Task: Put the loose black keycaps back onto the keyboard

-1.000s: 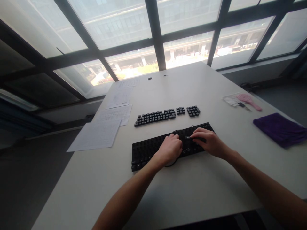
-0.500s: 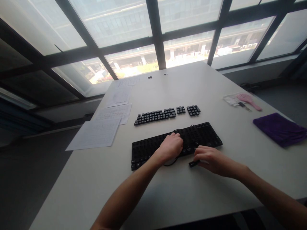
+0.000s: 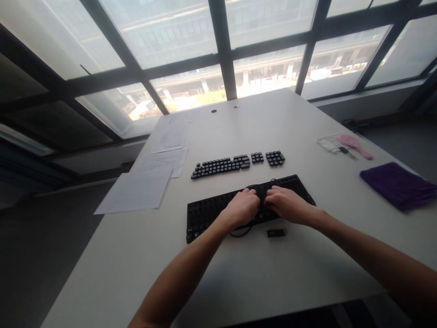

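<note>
Both hands sit on the black keyboard (image 3: 218, 212), left hand (image 3: 242, 208) and right hand (image 3: 286, 203) side by side; I cannot tell if they pinch anything. One loose key (image 3: 276, 233) lies just in front. An arm could knock it off the table (image 3: 273, 282).

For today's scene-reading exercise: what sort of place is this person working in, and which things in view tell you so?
Probably an office, high up in a building. A large white table stands against wide windows overlooking other buildings, printed papers lie on it, and both hands rest on a keyboard.
</note>
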A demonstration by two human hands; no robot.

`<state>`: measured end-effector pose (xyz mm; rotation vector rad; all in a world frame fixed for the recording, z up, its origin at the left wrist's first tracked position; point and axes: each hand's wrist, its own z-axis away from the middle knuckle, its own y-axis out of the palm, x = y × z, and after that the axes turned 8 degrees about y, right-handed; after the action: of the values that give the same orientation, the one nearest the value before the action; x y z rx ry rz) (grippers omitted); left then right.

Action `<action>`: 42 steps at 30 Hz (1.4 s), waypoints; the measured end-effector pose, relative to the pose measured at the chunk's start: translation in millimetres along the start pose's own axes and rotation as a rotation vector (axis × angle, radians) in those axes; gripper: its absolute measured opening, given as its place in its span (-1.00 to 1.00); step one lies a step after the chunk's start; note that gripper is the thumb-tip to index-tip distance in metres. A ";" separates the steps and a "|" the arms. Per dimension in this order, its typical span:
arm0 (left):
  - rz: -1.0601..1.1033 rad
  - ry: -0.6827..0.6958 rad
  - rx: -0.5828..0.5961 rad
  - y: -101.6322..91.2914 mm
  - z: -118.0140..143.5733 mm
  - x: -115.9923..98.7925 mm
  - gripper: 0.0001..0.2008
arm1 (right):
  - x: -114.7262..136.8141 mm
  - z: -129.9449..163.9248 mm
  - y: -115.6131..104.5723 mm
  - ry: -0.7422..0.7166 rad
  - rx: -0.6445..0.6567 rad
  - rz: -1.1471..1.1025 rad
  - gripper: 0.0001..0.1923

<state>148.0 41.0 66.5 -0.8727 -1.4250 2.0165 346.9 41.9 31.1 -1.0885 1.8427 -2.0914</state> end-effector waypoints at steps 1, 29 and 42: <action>0.002 0.002 0.000 -0.4 0.1 0.0 -0.81 | 0.3 0.0 0.1 -0.002 0.007 0.004 -0.81; 0.021 -0.006 -0.030 4.5 -2.4 2.5 -0.87 | 4.8 -2.5 12.1 -0.079 0.051 0.366 -0.85; 0.059 -0.041 -0.026 6.2 -4.3 1.0 -0.88 | 12.9 -3.0 12.2 -0.095 0.035 0.444 -0.88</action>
<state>150.3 42.4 59.3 -0.8989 -1.4675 2.0741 331.6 34.4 25.4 -0.6758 1.7938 -1.7764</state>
